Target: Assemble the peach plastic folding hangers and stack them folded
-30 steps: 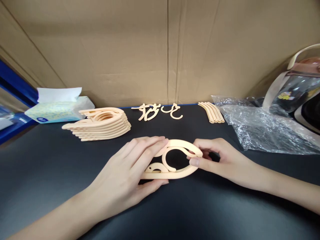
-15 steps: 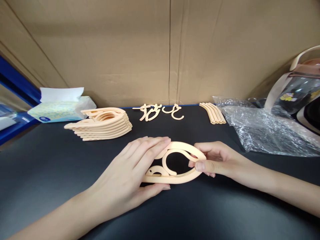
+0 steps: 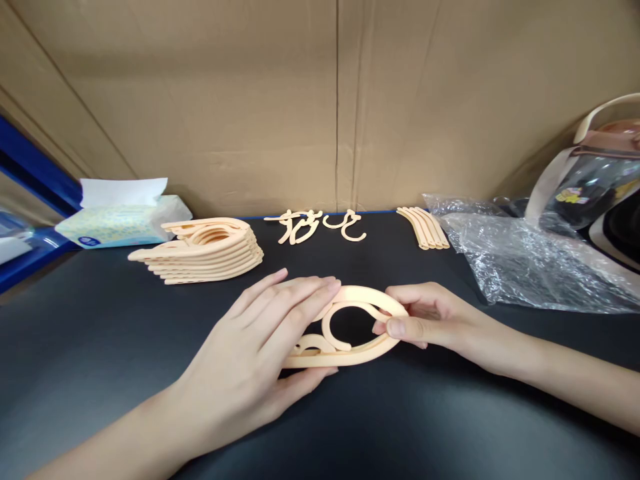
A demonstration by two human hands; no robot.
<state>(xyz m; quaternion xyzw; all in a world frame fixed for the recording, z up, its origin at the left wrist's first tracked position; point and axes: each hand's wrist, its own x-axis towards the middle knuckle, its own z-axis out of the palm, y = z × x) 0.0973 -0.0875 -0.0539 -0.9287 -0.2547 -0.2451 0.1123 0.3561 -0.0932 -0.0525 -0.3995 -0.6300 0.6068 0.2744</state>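
Observation:
Between my hands, over the black tabletop, is a peach plastic folding hanger (image 3: 361, 357) with its arms folded together and its curled hook lying inside the loop. My left hand (image 3: 255, 347) wraps the hanger's left part, fingers over the top and thumb underneath, hiding that end. On the right, my right hand (image 3: 425, 317) pinches the rounded end between thumb and fingers. Beyond my left hand sits a stack of folded hangers (image 3: 215, 257) of the same colour.
Loose hook pieces (image 3: 303, 227) and another hook (image 3: 353, 227) lie near the cardboard wall (image 3: 225, 100). Several curved hanger arms (image 3: 424, 228) are beside clear plastic wrap (image 3: 525, 267). A tissue pack (image 3: 120, 220) stands at the left, a strapped clear bottle (image 3: 595, 180) at the right.
Both hands keep their hold on the folded hanger, which has shifted very slightly. My left hand's fingers have spread a little more at the back. The view has moved slightly.

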